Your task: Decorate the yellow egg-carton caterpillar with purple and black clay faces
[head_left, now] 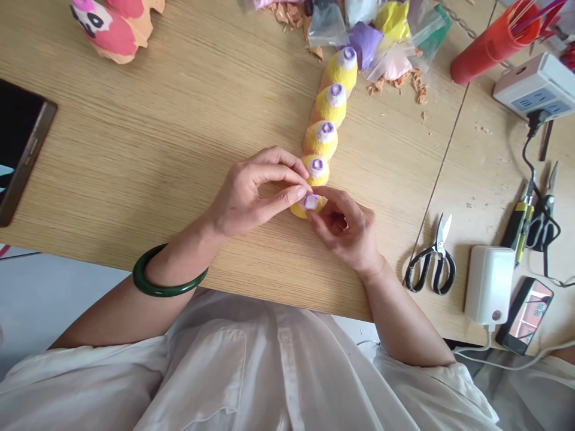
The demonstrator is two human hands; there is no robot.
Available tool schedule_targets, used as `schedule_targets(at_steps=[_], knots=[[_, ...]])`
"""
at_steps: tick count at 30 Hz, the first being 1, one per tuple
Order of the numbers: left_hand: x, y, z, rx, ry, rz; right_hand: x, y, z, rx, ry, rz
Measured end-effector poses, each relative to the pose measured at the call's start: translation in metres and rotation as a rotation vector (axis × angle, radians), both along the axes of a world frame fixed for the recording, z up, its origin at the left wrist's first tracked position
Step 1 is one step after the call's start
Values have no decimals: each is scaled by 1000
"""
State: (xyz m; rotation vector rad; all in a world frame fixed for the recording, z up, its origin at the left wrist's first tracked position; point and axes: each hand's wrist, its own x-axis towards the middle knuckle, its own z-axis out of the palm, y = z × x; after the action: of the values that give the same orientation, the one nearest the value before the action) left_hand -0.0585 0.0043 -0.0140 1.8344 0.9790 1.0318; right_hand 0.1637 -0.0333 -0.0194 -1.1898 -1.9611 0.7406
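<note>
A row of yellow clay-covered bumps, like a strip of egg carton (321, 139), runs away from me. Each bump carries a white patch with a purple ring on it. At the nearest bump, both hands work around a squarish purple clay outline (311, 201) on white. From the left, my left hand (265, 188) reaches in, thumb and index fingertip pinched at the outline's upper left edge. My right hand (345, 224) is curled on the other side, its index fingertip at the top edge and its thumb at the lower right. Fingertips partly cover this bump.
Bags of coloured clay (359, 36) and brown crumbs lie at the back. A red-painted carton piece (117, 30) and a tablet (22, 143) are left. On the right are scissors (433, 257), a white device (489, 284), a phone (525, 315), a power strip (536, 87) and a red cup (492, 45).
</note>
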Motion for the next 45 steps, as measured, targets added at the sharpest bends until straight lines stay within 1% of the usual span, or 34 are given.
schedule_targets(at_steps=[4,7,10,14,17,22,26,29,33,37,41,45], knots=[[-4,3,3,50,44,-50,0,1,0,12,6,0],[-6,5,6,90,104,-59,-1,1,0,29,0,2],[-6,5,8,112,121,-57,-1,1,-2,50,13,5],[-6,5,6,126,59,-63,-1,0,-3,34,17,7],[-7,6,4,105,4,-84,0,0,-3,9,-2,-1],[-8,7,1,105,47,-76,0,0,-4,18,2,-3],[-5,6,-2,120,6,-42,-1,0,-4,31,-6,-2],[-2,4,-2,89,-30,-4,-1,0,-3,42,-14,9],[2,2,-2,-11,-63,13,-1,0,0,43,2,18],[3,0,-2,-51,-92,10,-3,0,0,-3,57,-22],[4,-1,-1,-71,-108,15,-8,0,1,-7,115,-77],[5,-1,0,-110,-139,20,-10,-1,4,-24,127,-127]])
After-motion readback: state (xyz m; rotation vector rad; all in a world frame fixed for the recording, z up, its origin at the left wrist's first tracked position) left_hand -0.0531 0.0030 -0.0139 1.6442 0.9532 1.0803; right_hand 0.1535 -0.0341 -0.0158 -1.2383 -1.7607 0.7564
